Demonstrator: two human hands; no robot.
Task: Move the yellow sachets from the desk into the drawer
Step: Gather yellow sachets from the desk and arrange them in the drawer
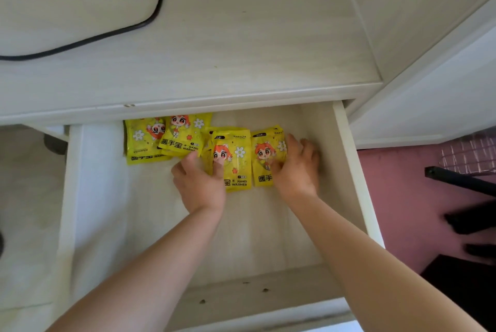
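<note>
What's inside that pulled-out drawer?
Inside the drawer lie yellow sachets, overlapping near the back; the left hand and right hand each grip one. Whatever lies beneath the overlapping sachets, or further back under the desk, is hidden.

Bright soft daylight, wide-angle bowing, slight blur

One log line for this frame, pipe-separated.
phase: placing | left hand: holds middle sachet | right hand: holds right sachet | other sachets: in drawer, back left
</note>
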